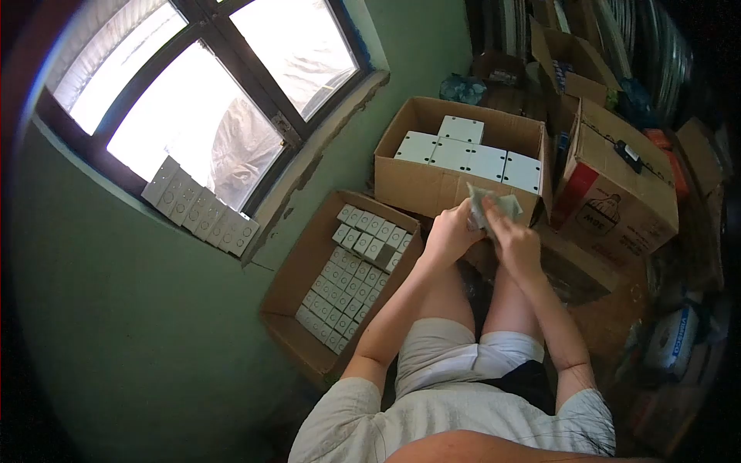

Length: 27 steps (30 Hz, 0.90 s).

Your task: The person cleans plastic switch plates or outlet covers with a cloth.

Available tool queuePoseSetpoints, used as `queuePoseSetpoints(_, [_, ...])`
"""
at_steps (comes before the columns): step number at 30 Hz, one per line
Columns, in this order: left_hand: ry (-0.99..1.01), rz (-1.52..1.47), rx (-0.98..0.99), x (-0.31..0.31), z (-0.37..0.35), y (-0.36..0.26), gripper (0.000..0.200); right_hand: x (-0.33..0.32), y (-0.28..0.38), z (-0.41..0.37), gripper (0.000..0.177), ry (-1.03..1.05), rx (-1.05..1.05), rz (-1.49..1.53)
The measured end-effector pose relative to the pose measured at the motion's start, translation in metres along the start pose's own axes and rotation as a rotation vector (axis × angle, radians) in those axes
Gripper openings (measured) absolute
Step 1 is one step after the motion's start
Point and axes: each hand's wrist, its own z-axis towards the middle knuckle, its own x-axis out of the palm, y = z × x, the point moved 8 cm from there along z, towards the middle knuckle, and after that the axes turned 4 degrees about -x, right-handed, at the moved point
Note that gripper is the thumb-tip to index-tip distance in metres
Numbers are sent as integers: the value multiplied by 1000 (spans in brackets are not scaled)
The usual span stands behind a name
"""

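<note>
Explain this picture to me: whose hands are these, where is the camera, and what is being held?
There is no machine here. One camera sits on a person's head and looks down, so you see that person's own body from above. The left hand and right hand together hold a small pale item; exactly what it is, I cannot tell. To the left lies an open carton with small white pieces in rows. Ahead stands a second carton holding larger white boxes. Another row of white pieces sits by the window.
</note>
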Motion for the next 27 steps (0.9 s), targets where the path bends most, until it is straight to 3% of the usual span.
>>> queuePoseSetpoints(3, [-77,-29,7,6,-4,5,46,-13,13,-9,69,0,-64,48])
queuePoseSetpoints(7, [-198,-94,6,-9,-22,-12,50,-20,-29,-8,80,-159,154,152])
queuePoseSetpoints(9, [-241,-209,-13,-8,-23,-7,50,-20,-16,-5,80,-141,163,160])
queuePoseSetpoints(11, [-261,-216,-39,2,-22,8,50,-27,23,-4,80,-115,4,308])
queuePoseSetpoints(12, [-286,-224,-59,5,-22,17,49,-25,30,-2,80,56,65,299])
queuePoseSetpoints(16, [-348,-250,52,-4,-33,2,50,-12,-22,-3,81,-77,207,225])
queuePoseSetpoints(21, [-297,-189,-26,-4,-33,7,51,-21,6,-11,81,-105,111,272])
queuePoseSetpoints(23, [-255,-167,-61,-4,-33,10,52,-27,27,-7,83,93,69,245])
queuePoseSetpoints(27, [-291,-233,8,-20,-39,-5,57,-21,-18,-2,81,20,187,185])
